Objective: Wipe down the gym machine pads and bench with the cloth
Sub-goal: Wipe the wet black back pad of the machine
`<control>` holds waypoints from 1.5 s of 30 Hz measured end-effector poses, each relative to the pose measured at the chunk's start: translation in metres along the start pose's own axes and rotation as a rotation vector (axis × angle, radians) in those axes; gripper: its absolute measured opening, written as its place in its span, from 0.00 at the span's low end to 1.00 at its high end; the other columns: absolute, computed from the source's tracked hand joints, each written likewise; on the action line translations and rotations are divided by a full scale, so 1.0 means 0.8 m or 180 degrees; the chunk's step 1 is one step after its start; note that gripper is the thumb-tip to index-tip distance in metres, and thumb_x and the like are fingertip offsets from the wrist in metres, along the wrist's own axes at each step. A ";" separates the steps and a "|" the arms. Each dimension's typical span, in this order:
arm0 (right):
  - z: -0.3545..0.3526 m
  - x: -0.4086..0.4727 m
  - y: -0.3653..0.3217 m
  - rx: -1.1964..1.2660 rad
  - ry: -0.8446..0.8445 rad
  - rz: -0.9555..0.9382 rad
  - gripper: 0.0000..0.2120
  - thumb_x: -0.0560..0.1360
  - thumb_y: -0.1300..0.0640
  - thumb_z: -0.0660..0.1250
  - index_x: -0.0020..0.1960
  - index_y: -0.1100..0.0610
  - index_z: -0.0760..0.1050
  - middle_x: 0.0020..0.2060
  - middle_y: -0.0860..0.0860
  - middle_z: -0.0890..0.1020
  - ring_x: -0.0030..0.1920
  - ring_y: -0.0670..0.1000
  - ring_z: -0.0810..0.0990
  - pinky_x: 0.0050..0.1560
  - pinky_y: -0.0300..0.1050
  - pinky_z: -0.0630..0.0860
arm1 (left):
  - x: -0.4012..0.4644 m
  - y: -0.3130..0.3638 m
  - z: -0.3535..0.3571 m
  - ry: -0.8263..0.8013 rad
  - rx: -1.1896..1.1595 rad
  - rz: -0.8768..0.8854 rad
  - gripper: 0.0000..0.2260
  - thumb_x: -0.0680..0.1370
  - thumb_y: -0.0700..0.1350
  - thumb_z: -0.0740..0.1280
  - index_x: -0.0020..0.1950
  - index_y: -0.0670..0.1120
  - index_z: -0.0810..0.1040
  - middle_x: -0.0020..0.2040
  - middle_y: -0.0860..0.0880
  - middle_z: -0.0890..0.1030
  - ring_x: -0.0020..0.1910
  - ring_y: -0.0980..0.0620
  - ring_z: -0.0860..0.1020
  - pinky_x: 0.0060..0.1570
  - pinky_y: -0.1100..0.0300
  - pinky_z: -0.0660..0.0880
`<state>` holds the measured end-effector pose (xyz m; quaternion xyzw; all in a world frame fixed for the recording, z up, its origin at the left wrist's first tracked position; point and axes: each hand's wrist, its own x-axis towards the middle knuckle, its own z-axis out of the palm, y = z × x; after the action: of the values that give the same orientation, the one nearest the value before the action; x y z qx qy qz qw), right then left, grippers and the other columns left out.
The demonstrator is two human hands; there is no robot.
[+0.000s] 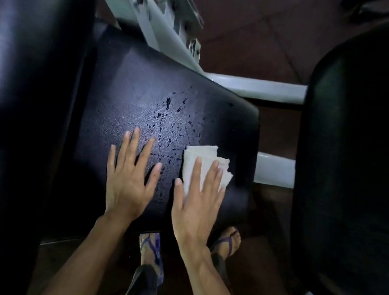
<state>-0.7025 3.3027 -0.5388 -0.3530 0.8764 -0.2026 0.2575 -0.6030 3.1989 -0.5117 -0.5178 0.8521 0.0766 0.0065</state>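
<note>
Right hand (197, 196): fingers straight, pressing the folded white cloth (201, 163) flat onto the wet black bench pad (126, 95). Left hand (129, 178): fingers spread wide, flat on the pad, holding nothing.

no readable text, labels or numbers

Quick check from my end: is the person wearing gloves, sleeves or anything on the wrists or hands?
No. Both the left hand and the right hand are bare: no gloves, rings, watch or bands show. Both forearms are uncovered up to the frame's bottom edge, so no sleeves are in view.
</note>
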 end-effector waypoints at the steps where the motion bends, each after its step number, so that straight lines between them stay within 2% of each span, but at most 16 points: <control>1: 0.006 -0.002 0.006 -0.0170 0.0067 -0.0023 0.30 0.83 0.38 0.47 0.82 0.45 0.45 0.83 0.52 0.43 0.82 0.51 0.38 0.80 0.59 0.45 | -0.001 -0.002 0.007 -0.0039 0.0182 0.0018 0.27 0.82 0.58 0.53 0.79 0.50 0.61 0.82 0.44 0.54 0.81 0.45 0.52 0.78 0.43 0.50; 6: 0.021 -0.010 0.044 -0.0365 0.0308 -0.0109 0.30 0.83 0.41 0.50 0.82 0.45 0.48 0.83 0.53 0.49 0.82 0.54 0.45 0.78 0.63 0.54 | 0.000 -0.002 0.019 0.0162 0.0475 0.0011 0.25 0.84 0.58 0.53 0.80 0.50 0.60 0.82 0.44 0.54 0.81 0.45 0.53 0.78 0.44 0.50; 10: 0.010 -0.002 0.065 -0.0009 0.0513 0.0519 0.29 0.82 0.42 0.51 0.82 0.45 0.52 0.82 0.53 0.52 0.82 0.57 0.48 0.79 0.65 0.55 | 0.001 -0.003 0.023 0.0275 0.0378 0.0056 0.24 0.84 0.57 0.54 0.79 0.49 0.62 0.81 0.43 0.56 0.80 0.43 0.56 0.78 0.43 0.53; 13: -0.004 0.074 0.066 0.0201 0.0922 0.0890 0.29 0.81 0.40 0.53 0.79 0.50 0.62 0.80 0.57 0.60 0.80 0.61 0.55 0.78 0.65 0.56 | 0.000 -0.001 0.022 0.0247 0.0355 -0.0034 0.25 0.83 0.57 0.54 0.79 0.50 0.62 0.81 0.44 0.55 0.81 0.44 0.54 0.78 0.43 0.51; 16: -0.022 0.193 0.034 0.0246 0.1266 0.0982 0.34 0.78 0.36 0.50 0.75 0.54 0.70 0.76 0.60 0.68 0.76 0.64 0.63 0.76 0.63 0.59 | 0.001 0.004 0.024 0.0258 0.0435 -0.0081 0.25 0.83 0.58 0.53 0.79 0.51 0.61 0.82 0.44 0.54 0.81 0.44 0.54 0.78 0.43 0.50; 18: -0.019 0.233 -0.003 0.0088 0.1206 0.0697 0.34 0.77 0.37 0.48 0.75 0.53 0.71 0.75 0.59 0.70 0.76 0.64 0.63 0.76 0.61 0.59 | 0.002 0.004 0.026 0.0274 0.0489 -0.0072 0.25 0.83 0.58 0.52 0.79 0.51 0.60 0.82 0.44 0.54 0.81 0.44 0.54 0.78 0.43 0.50; 21: -0.001 0.185 -0.032 0.0072 0.0997 -0.0242 0.28 0.81 0.42 0.52 0.77 0.52 0.68 0.77 0.59 0.66 0.79 0.62 0.59 0.76 0.62 0.60 | 0.002 0.003 0.025 0.0320 0.0496 -0.0079 0.24 0.84 0.57 0.52 0.79 0.52 0.60 0.82 0.45 0.54 0.81 0.44 0.54 0.78 0.44 0.50; 23: 0.007 0.109 -0.011 0.0022 0.0651 -0.0716 0.26 0.84 0.43 0.51 0.78 0.51 0.65 0.79 0.57 0.63 0.80 0.60 0.56 0.76 0.62 0.60 | 0.000 0.003 0.024 0.0344 0.0471 -0.0097 0.24 0.84 0.56 0.52 0.79 0.52 0.60 0.82 0.46 0.55 0.81 0.45 0.55 0.78 0.44 0.51; 26: 0.011 0.002 0.059 -0.0221 0.0325 -0.1009 0.25 0.85 0.42 0.51 0.80 0.48 0.60 0.81 0.54 0.59 0.81 0.58 0.54 0.76 0.61 0.61 | 0.001 0.005 0.022 0.0325 0.0468 -0.0129 0.23 0.84 0.55 0.53 0.79 0.52 0.61 0.82 0.46 0.55 0.81 0.45 0.55 0.78 0.44 0.52; 30: 0.002 -0.020 0.122 -0.0216 0.0408 -0.0388 0.27 0.83 0.41 0.50 0.81 0.45 0.54 0.82 0.51 0.53 0.82 0.57 0.51 0.76 0.63 0.59 | 0.001 0.006 0.021 0.0237 0.0430 -0.0158 0.24 0.83 0.55 0.52 0.79 0.52 0.61 0.82 0.46 0.54 0.81 0.46 0.53 0.78 0.44 0.50; 33: -0.009 0.064 0.107 0.0236 0.0831 0.0211 0.27 0.81 0.44 0.55 0.79 0.50 0.61 0.80 0.57 0.60 0.80 0.62 0.56 0.77 0.64 0.59 | 0.002 0.006 0.022 0.0228 0.0398 -0.0186 0.24 0.83 0.55 0.53 0.79 0.52 0.62 0.82 0.46 0.54 0.81 0.45 0.53 0.78 0.44 0.50; 36: -0.019 0.183 0.061 0.0368 0.1190 0.0618 0.30 0.79 0.40 0.54 0.75 0.56 0.69 0.74 0.62 0.69 0.74 0.67 0.65 0.75 0.63 0.61 | 0.001 0.006 0.025 0.0282 0.0486 -0.0163 0.24 0.84 0.56 0.52 0.79 0.52 0.61 0.82 0.46 0.54 0.81 0.45 0.54 0.78 0.44 0.50; 38: -0.021 0.237 0.019 0.0254 0.1330 0.0434 0.31 0.78 0.39 0.54 0.73 0.57 0.73 0.71 0.64 0.73 0.70 0.69 0.69 0.73 0.64 0.64 | 0.001 0.006 0.027 0.0341 0.0564 -0.0125 0.24 0.84 0.56 0.52 0.79 0.52 0.61 0.82 0.45 0.55 0.81 0.45 0.55 0.78 0.44 0.51; 40: -0.016 0.245 -0.015 0.0129 0.1195 -0.0034 0.31 0.79 0.40 0.53 0.74 0.57 0.72 0.72 0.64 0.72 0.72 0.69 0.68 0.74 0.64 0.63 | 0.001 0.006 0.028 0.0364 0.0552 -0.0111 0.23 0.84 0.56 0.51 0.79 0.52 0.61 0.82 0.46 0.55 0.81 0.45 0.55 0.78 0.44 0.52; 42: -0.010 0.211 -0.024 0.0125 0.0997 -0.0592 0.28 0.81 0.42 0.55 0.75 0.56 0.70 0.74 0.63 0.70 0.75 0.68 0.65 0.75 0.63 0.61 | 0.001 0.005 0.027 0.0374 0.0515 -0.0131 0.23 0.85 0.55 0.51 0.79 0.52 0.61 0.82 0.46 0.54 0.81 0.45 0.54 0.78 0.44 0.51; 45: -0.006 0.118 0.015 0.0160 0.0535 -0.1263 0.25 0.83 0.46 0.58 0.76 0.56 0.69 0.76 0.61 0.66 0.77 0.64 0.63 0.77 0.63 0.58 | -0.001 0.006 0.024 0.0381 0.0407 -0.0153 0.22 0.84 0.53 0.52 0.79 0.52 0.61 0.82 0.47 0.55 0.81 0.46 0.54 0.78 0.45 0.50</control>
<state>-0.7700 3.2430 -0.5706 -0.4939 0.8028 -0.2997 0.1473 -0.6080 3.2041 -0.5304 -0.5402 0.8414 -0.0092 -0.0095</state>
